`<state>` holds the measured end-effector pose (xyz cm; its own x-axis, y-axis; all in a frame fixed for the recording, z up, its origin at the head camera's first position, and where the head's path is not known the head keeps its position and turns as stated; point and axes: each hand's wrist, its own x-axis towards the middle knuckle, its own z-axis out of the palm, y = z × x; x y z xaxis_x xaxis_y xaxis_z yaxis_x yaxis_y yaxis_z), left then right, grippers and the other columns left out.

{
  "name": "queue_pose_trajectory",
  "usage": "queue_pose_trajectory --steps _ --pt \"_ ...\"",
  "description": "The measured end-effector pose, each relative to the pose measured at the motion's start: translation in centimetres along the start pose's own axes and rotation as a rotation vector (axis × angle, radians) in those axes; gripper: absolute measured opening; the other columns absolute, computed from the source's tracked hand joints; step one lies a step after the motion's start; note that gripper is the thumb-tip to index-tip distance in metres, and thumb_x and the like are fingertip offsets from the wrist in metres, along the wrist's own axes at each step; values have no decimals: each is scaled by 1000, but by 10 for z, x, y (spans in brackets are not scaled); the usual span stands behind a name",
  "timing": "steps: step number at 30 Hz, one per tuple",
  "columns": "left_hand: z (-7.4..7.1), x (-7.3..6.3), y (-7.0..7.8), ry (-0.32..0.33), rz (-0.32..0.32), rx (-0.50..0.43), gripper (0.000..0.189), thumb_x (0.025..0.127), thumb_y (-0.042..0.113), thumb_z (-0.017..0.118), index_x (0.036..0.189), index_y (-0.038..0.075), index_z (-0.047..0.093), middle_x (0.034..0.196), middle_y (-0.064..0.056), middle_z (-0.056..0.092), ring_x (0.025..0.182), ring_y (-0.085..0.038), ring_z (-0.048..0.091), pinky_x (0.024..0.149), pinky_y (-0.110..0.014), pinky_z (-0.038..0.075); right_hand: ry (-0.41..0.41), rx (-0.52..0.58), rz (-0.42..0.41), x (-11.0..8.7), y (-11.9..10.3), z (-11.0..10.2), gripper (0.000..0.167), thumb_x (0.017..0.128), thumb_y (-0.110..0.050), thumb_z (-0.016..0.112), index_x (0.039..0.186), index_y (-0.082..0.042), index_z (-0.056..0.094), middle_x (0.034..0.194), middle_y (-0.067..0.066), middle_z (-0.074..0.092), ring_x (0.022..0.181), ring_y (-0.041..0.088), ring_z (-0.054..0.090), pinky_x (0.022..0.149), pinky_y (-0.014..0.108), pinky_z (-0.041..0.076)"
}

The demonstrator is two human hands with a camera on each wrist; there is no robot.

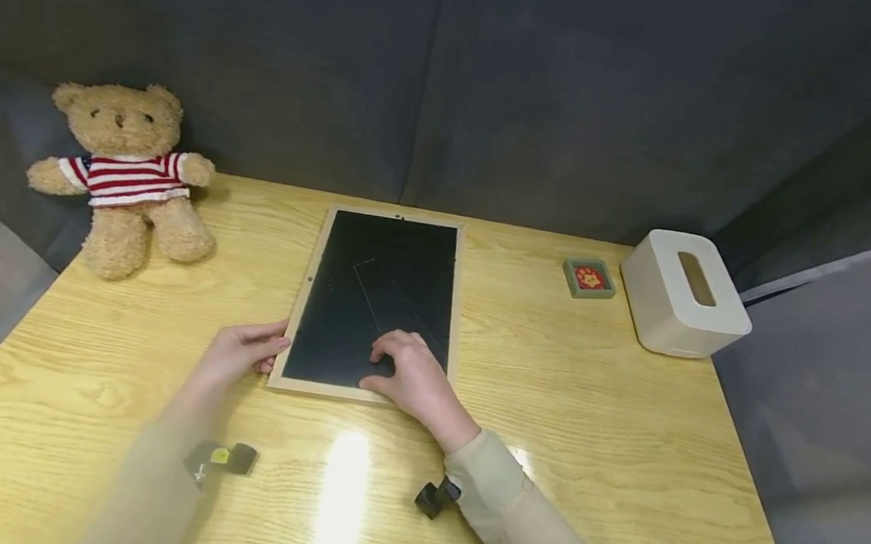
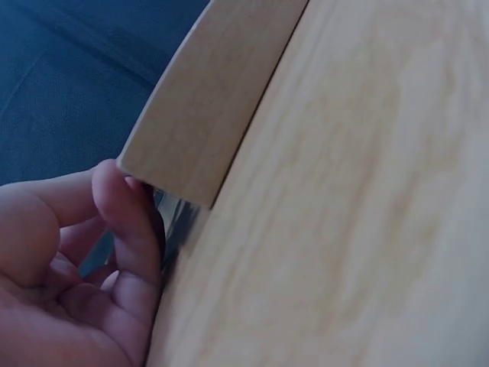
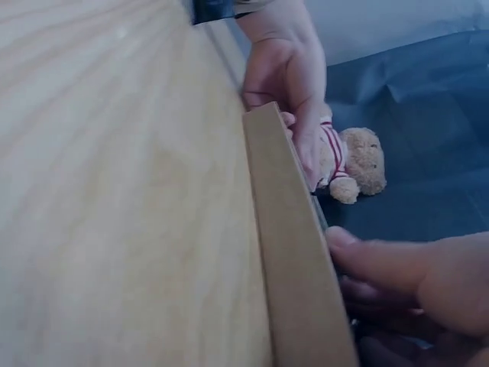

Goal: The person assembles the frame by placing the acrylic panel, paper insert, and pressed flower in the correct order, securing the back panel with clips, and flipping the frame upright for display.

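Note:
A picture frame (image 1: 457,307) of pale wood lies on the table with a black panel (image 1: 344,300) facing up. A faint outline of a long strip, like a stand leg, runs slantwise across the panel. My left hand (image 1: 239,356) grips the frame's left side near its lower left corner. My right hand (image 1: 417,375) is over the panel's lower right part, thumb near the bottom rail and fingers bent, with a gap between thumb and forefinger. In the right wrist view, the right thumb (image 3: 344,238) lies at the edge of the wooden rail (image 3: 286,206); the other fingers are partly hidden.
A teddy bear (image 1: 137,179) in a striped sweater sits at the back left. To the right are a small green square box (image 1: 588,279) with a red and yellow picture, and a white tissue box (image 1: 673,307). Dark curtains (image 1: 432,80) hang behind the wooden table (image 1: 582,447).

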<state>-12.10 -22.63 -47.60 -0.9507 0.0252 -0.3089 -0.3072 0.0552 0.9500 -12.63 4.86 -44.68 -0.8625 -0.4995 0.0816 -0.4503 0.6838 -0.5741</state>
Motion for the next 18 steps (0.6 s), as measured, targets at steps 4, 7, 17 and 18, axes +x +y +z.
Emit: queue_pose_trajectory --steps 4,7,17,18 --pt "-1 -1 1 1 -3 -10 50 88 4 68 132 -9 46 78 4 66 57 -3 56 57 -18 54 -4 4 25 3 -4 -1 27 74 -25 84 89 -10 67 112 2 63 104 21 53 87 32 48" --pt "-1 -1 1 5 -4 -13 51 88 5 68 132 -8 47 77 3 65 56 -3 55 56 -17 53 -2 11 39 5 -5 -1 27 73 -23 85 88 -9 67 111 2 63 103 21 52 88 31 47" --pt "-1 0 11 -26 9 167 50 93 17 63 135 -7 48 86 -3 64 68 -8 57 62 -21 55 -18 36 31 3 -4 -3 26 76 -21 83 91 -8 66 112 3 62 105 23 52 89 33 47" --pt "-1 1 14 -28 16 197 48 94 17 62 134 -7 48 88 -5 64 69 -10 57 63 -22 55 -25 40 29 2 -4 -3 27 76 -21 82 93 -8 66 112 3 62 105 22 51 89 33 46"
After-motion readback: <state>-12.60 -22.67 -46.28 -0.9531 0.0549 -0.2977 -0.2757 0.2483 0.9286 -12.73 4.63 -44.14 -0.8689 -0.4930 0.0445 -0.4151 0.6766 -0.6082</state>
